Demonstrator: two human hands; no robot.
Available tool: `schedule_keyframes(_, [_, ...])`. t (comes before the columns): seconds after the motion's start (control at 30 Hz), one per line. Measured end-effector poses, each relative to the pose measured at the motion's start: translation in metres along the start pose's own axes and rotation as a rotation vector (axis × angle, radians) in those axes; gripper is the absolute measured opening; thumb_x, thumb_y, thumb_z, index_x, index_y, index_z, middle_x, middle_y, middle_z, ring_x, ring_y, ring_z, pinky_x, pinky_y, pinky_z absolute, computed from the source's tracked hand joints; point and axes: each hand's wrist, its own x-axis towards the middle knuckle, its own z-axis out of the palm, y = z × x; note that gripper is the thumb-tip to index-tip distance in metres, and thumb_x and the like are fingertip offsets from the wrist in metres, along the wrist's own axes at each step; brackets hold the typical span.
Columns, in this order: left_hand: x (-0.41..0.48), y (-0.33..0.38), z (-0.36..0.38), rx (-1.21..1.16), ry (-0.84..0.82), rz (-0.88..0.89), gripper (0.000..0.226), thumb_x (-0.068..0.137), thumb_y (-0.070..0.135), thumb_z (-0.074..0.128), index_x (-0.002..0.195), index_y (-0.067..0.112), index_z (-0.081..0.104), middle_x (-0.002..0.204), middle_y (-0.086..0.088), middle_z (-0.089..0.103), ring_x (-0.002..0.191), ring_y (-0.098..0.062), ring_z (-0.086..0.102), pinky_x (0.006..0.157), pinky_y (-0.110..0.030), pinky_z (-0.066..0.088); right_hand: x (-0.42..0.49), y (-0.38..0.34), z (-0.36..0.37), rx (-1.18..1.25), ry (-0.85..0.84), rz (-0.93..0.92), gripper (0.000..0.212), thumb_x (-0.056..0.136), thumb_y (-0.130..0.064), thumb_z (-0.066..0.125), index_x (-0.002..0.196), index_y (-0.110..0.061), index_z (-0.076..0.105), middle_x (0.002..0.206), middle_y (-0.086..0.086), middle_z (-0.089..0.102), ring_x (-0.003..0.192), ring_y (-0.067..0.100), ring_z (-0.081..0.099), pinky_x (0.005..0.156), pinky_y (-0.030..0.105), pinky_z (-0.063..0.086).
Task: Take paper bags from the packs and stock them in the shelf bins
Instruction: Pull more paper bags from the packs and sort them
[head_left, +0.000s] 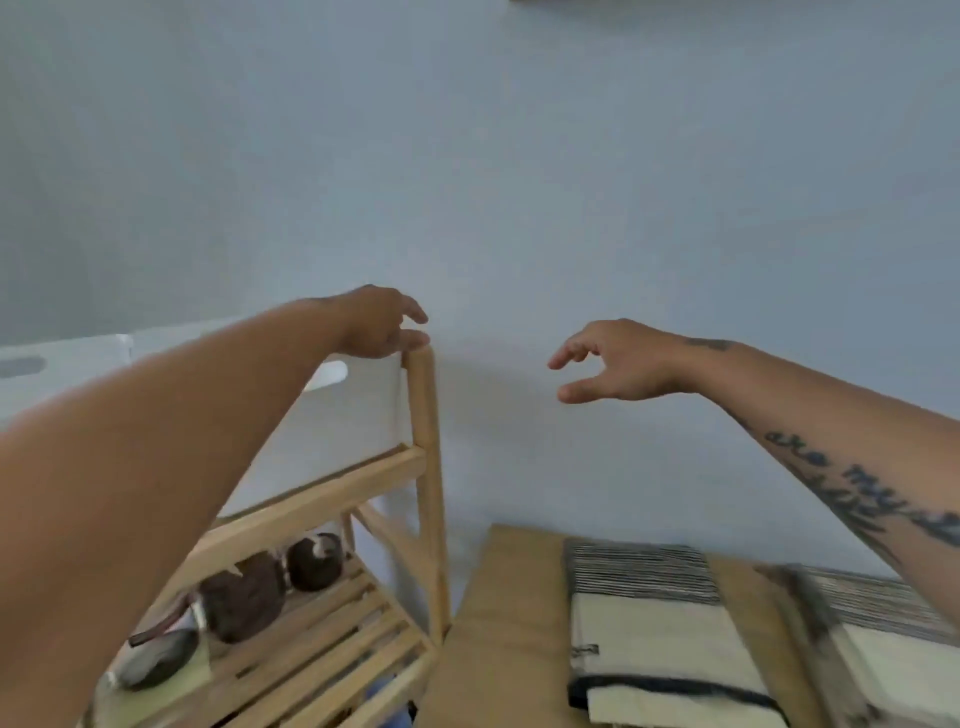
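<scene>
My left hand (382, 322) hovers over the top of the wooden shelf's corner post (423, 415), fingers slightly apart and holding nothing. Just left of the post, a white shelf bin (358, 410) sits on the top tier. My right hand (618, 361) is raised in front of the wall, right of the shelf, fingers curled apart and empty. Below it, packs of paper bags (660, 623) with striped tops and a black strap lie on brown cardboard (509, 623). A second pack (893, 623) lies at the lower right, blurred.
A pale wall (519, 156) fills the background. The wooden slatted shelf (332, 639) holds dark rounded objects (244, 603) and a grey one (161, 660) on its lower tier. Another white bin (62, 369) shows at the far left.
</scene>
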Motion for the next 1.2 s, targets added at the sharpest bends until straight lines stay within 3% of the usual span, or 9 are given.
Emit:
schedule_keyframes(0.2, [0.046, 0.119, 0.079, -0.096, -0.160, 0.202, 0.051, 0.095, 0.043, 0.041, 0.138, 0.016, 0.041, 0.135, -0.010, 0.053, 0.124, -0.027, 0.048, 0.108, -0.041, 0.033, -0.096, 0.102, -0.002, -0.026, 0.002, 0.269, 0.044, 0.084, -0.039, 0.061, 0.125, -0.024, 0.054, 0.130, 0.002, 0.048, 0.103, 0.005, 0.038, 0.089, 0.023, 0.031])
schedule_keyframes(0.4, [0.048, 0.217, 0.151, -0.198, -0.268, 0.415, 0.047, 0.099, 0.035, 0.033, 0.139, 0.011, 0.040, 0.143, -0.011, 0.045, 0.130, -0.028, 0.042, 0.107, -0.035, 0.030, -0.179, 0.173, 0.032, 0.060, 0.026, 0.518, 0.045, 0.085, -0.041, 0.060, 0.125, -0.022, 0.054, 0.132, 0.007, 0.050, 0.122, 0.016, 0.046, 0.102, 0.031, 0.036])
schedule_keyframes(0.53, [0.041, 0.274, 0.195, -0.250, -0.339, 0.537, 0.047, 0.100, 0.031, 0.032, 0.140, 0.008, 0.036, 0.145, -0.012, 0.041, 0.133, -0.027, 0.038, 0.106, -0.030, 0.027, -0.228, 0.208, 0.073, 0.104, 0.067, 0.678, 0.044, 0.085, -0.039, 0.061, 0.123, -0.017, 0.056, 0.131, 0.007, 0.054, 0.122, 0.020, 0.049, 0.101, 0.033, 0.039])
schedule_keyframes(0.7, [0.031, 0.337, 0.237, -0.339, -0.380, 0.678, 0.046, 0.100, 0.027, 0.035, 0.140, 0.005, 0.035, 0.142, -0.015, 0.044, 0.132, -0.027, 0.038, 0.105, -0.030, 0.028, -0.280, 0.236, 0.134, 0.111, 0.200, 0.878, 0.040, 0.084, -0.039, 0.060, 0.118, -0.018, 0.058, 0.128, 0.007, 0.057, 0.118, 0.022, 0.052, 0.096, 0.033, 0.042])
schedule_keyframes(0.8, [0.026, 0.369, 0.261, -0.352, -0.385, 0.738, 0.048, 0.099, 0.030, 0.034, 0.141, 0.007, 0.034, 0.144, -0.014, 0.042, 0.134, -0.026, 0.036, 0.108, -0.036, 0.031, -0.303, 0.241, 0.164, 0.128, 0.336, 0.968, 0.036, 0.084, -0.036, 0.059, 0.114, -0.015, 0.058, 0.120, 0.007, 0.059, 0.111, 0.024, 0.053, 0.090, 0.034, 0.044])
schedule_keyframes(0.9, [0.030, 0.398, 0.280, -0.341, -0.376, 0.748, 0.052, 0.098, 0.039, 0.031, 0.146, 0.017, 0.025, 0.154, -0.009, 0.027, 0.143, -0.023, 0.022, 0.114, -0.044, 0.026, -0.314, 0.238, 0.184, 0.234, 0.501, 1.026, 0.034, 0.082, -0.034, 0.064, 0.108, -0.014, 0.058, 0.111, 0.004, 0.057, 0.103, 0.022, 0.055, 0.084, 0.032, 0.044])
schedule_keyframes(1.03, [0.033, 0.434, 0.297, -0.424, -0.379, 0.710, 0.053, 0.099, 0.039, 0.029, 0.148, 0.022, 0.018, 0.159, -0.005, 0.008, 0.147, -0.024, 0.001, 0.118, -0.046, 0.012, -0.317, 0.239, 0.203, 0.340, 0.639, 1.139, 0.031, 0.075, -0.043, 0.068, 0.085, -0.017, 0.054, 0.090, 0.002, 0.058, 0.085, 0.021, 0.055, 0.068, 0.028, 0.039])
schedule_keyframes(1.13, [0.032, 0.448, 0.318, -0.400, -0.392, 0.681, 0.054, 0.099, 0.043, 0.024, 0.149, 0.027, 0.015, 0.159, -0.001, 0.000, 0.146, -0.027, -0.007, 0.116, -0.056, 0.011, -0.316, 0.239, 0.212, 0.387, 0.597, 1.188, 0.034, 0.078, -0.047, 0.063, 0.091, -0.017, 0.056, 0.093, 0.001, 0.060, 0.086, 0.019, 0.056, 0.070, 0.027, 0.040])
schedule_keyframes(1.2, [0.025, 0.452, 0.332, -0.395, -0.385, 0.651, 0.053, 0.098, 0.045, 0.020, 0.149, 0.029, 0.014, 0.159, -0.002, 0.000, 0.146, -0.026, -0.007, 0.117, -0.053, 0.009, -0.317, 0.240, 0.216, 0.444, 0.587, 1.187, 0.034, 0.081, -0.044, 0.061, 0.102, -0.017, 0.057, 0.095, -0.003, 0.055, 0.090, 0.015, 0.053, 0.077, 0.026, 0.041])
